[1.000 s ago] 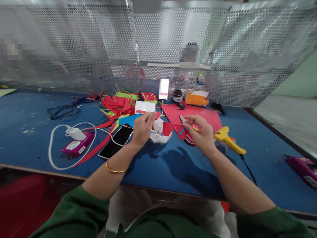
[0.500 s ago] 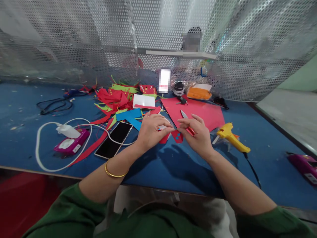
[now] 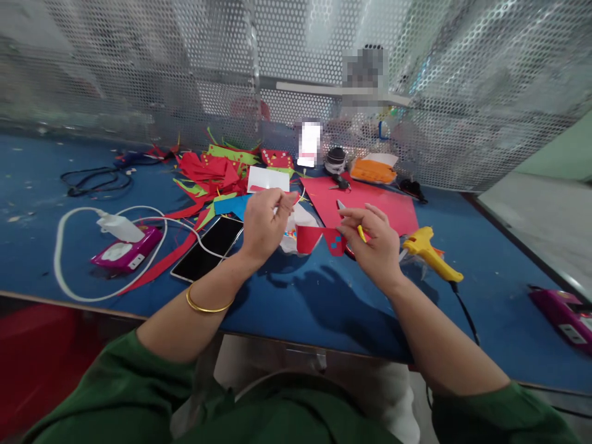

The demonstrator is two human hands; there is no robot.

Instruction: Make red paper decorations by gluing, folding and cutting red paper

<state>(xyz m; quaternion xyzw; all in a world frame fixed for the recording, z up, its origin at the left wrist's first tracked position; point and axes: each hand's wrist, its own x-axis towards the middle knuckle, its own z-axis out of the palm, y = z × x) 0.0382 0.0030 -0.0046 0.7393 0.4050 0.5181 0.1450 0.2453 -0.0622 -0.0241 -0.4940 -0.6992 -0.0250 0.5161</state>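
A red paper cutout [image 3: 309,239] with small blue squares hangs from the pinched fingers of my right hand [image 3: 374,243], above the table. My left hand [image 3: 264,223] is raised left of the cutout, apart from it, thumb and fingers pressed together; whatever is between its fingertips is too small to make out. Under my right hand lie scissors [image 3: 341,205], with the blade tip and a bit of the handle showing. A crumpled white wrapper [image 3: 303,216] with small coloured bits is behind the cutout, between my hands.
Red sheets [image 3: 388,206] lie behind my right hand. A yellow glue gun [image 3: 432,251] sits to the right. Leftward are a dark phone [image 3: 203,251], a purple power socket [image 3: 134,258] with a white cable, and paper scraps [image 3: 213,176]. A perforated screen [image 3: 185,74] stands behind.
My left hand has come away from the red cutout and moved up and left. The cutout stays in my right hand and shows more fully. The wrapper behind is more visible.
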